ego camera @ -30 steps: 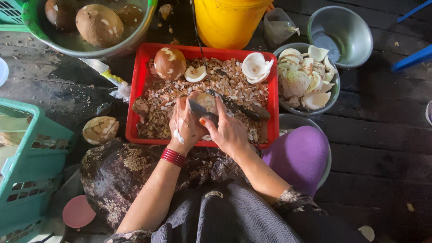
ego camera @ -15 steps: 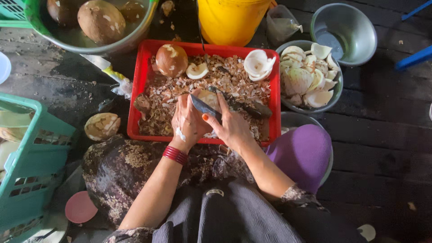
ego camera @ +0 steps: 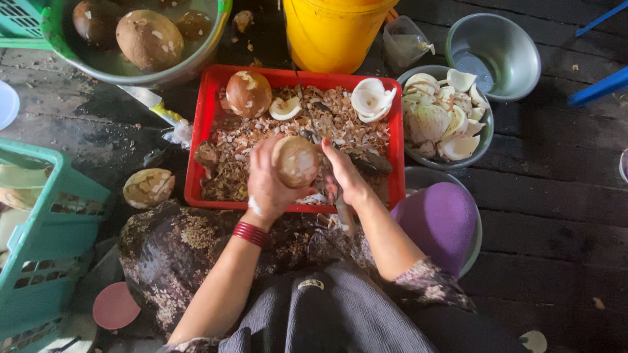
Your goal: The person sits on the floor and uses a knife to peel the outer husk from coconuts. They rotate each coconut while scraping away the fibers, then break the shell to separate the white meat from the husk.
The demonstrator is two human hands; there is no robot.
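Since a second ago I've turned the coconut [ego camera: 296,160] up, and my left hand [ego camera: 269,183] is clamped round it above the red tray [ego camera: 196,163]; my right hand [ego camera: 347,180] grips the knife [ego camera: 343,210], now drawn back below.

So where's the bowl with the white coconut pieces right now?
In the head view, the grey bowl of white coconut pieces sits right of the red tray, just below the empty metal bowl and above the purple bowl.
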